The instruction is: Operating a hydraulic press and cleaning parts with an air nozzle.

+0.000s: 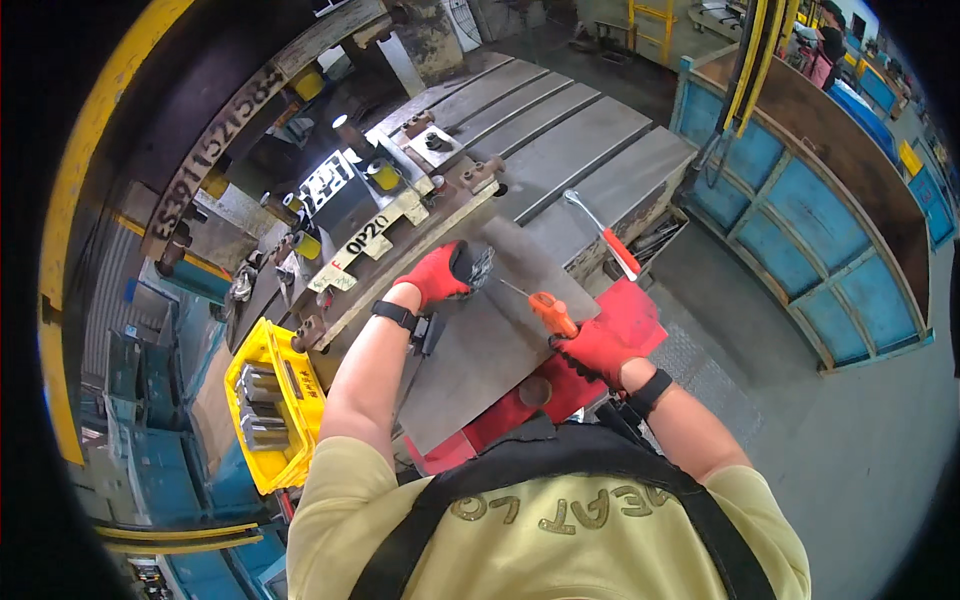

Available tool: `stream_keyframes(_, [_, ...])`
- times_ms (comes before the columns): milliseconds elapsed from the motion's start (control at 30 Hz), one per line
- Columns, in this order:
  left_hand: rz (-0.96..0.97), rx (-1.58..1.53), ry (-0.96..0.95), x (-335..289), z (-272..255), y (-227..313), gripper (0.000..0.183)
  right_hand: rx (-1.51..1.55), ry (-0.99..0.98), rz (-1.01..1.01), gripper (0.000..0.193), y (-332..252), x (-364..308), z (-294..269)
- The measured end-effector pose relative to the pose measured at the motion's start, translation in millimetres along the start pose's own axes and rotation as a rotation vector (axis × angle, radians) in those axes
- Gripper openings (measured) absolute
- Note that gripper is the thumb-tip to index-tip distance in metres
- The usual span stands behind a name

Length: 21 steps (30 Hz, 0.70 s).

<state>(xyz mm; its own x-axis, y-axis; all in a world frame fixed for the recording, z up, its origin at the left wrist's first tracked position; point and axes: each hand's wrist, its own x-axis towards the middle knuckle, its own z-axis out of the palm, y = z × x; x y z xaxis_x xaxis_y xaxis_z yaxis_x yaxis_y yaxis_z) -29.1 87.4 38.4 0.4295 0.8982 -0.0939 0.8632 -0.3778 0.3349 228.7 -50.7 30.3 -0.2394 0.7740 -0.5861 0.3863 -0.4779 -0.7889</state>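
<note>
My left hand (pixel 440 276), in a red glove with a dark palm, is closed around a small grey metal piece (pixel 482 267) that looks like mesh or coiled wire. My right hand (pixel 600 352), gloved the same way, grips an orange tool (pixel 551 313) with a thin metal rod. The rod points at the piece in my left hand; I cannot tell whether they touch. Below both hands lies a flat grey metal plate (pixel 455 375), partly over a red surface (pixel 632 312). A small dark object (pixel 428 335) rests beside my left wrist.
A ratchet wrench (pixel 607 238) with a red handle lies on the slotted machine bed (pixel 565 125) at right. Ahead left stands a metal die (pixel 375 225). A yellow bin (pixel 303 385) of metal blocks is on the left. A blue-sided container (pixel 800 215) stands at right.
</note>
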Motion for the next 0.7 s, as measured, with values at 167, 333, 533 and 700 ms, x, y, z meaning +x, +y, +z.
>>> stream_keyframes(167, [0.002,-0.111,-0.080,-2.0,-6.1,1.9,0.074,-0.029,-0.010,-0.010,0.030,0.3,2.3,4.9])
stream_keyframes(333, [-0.012,-0.094,-0.170,-1.9,-17.0,15.6,0.069,-0.017,-0.073,0.015,0.027,6.8,7.7,8.0])
stream_keyframes(533, [-0.011,-0.092,-0.154,-3.3,-14.5,7.6,0.067,-0.043,-0.050,0.025,0.027,-6.1,-1.4,5.2])
stream_keyframes(700, [-0.028,-0.103,-0.153,-1.4,-8.8,8.3,0.069,-0.025,-0.008,-0.011,0.027,-4.7,-2.6,7.3])
